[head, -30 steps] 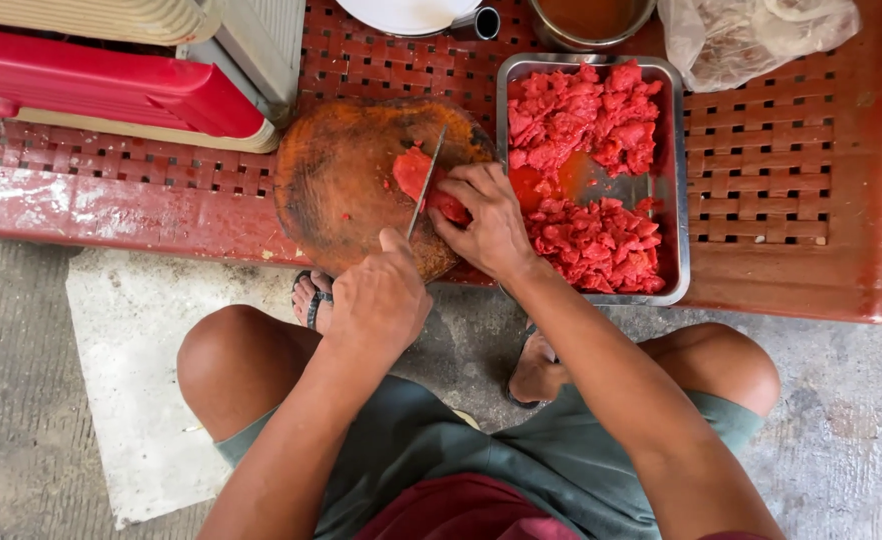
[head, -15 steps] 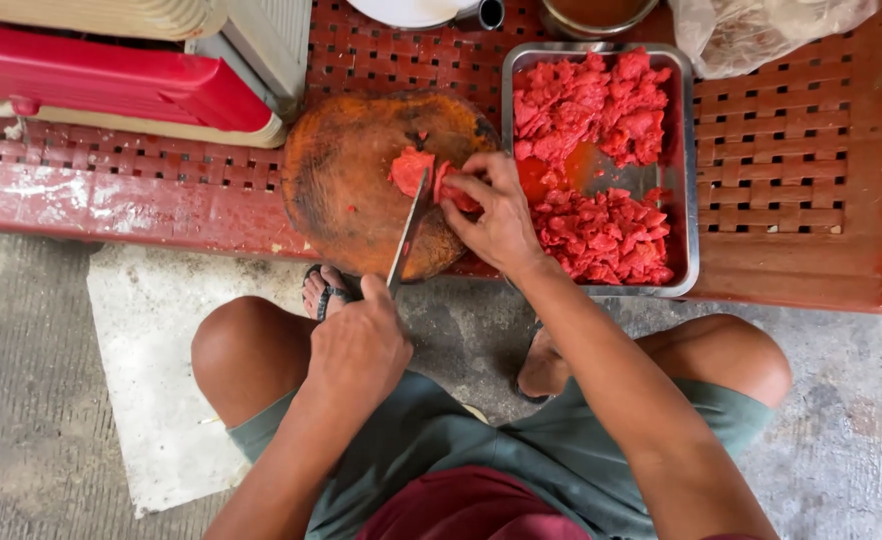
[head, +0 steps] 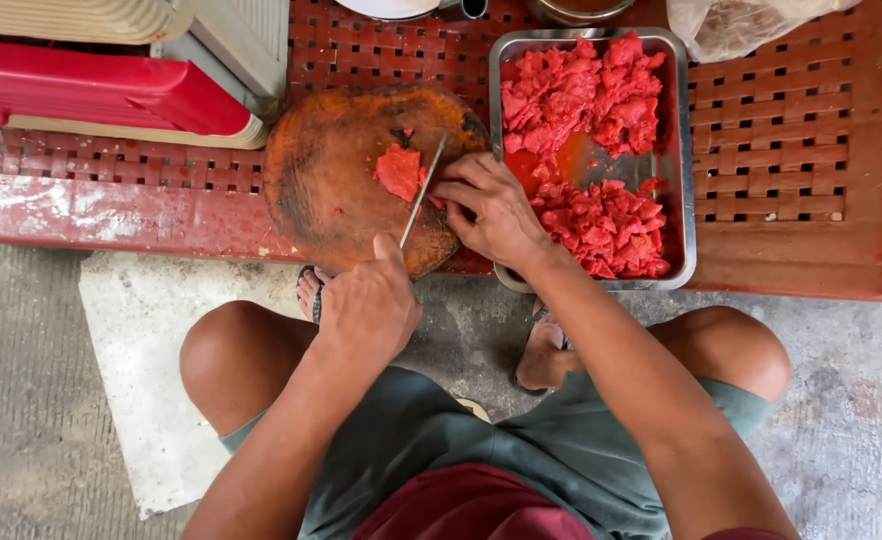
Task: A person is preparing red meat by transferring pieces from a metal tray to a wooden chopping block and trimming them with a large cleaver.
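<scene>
Slicing step, centre frame. Left hand point(head: 366, 305) closed round the knife point(head: 422, 190) handle, blade edge-down on the round board point(head: 331, 190). Right hand point(head: 493, 208), fingers curled, pins a red meat slab point(head: 401, 170) beside the blade. Cut pieces fill the steel tray point(head: 683, 150) to the right. Next cut likely needs fingertips kept tucked.

Knife handle hidden inside left hand point(head: 366, 310); bowl point(head: 391, 6) (at twelve o'clock) cut off by top edge.
</scene>
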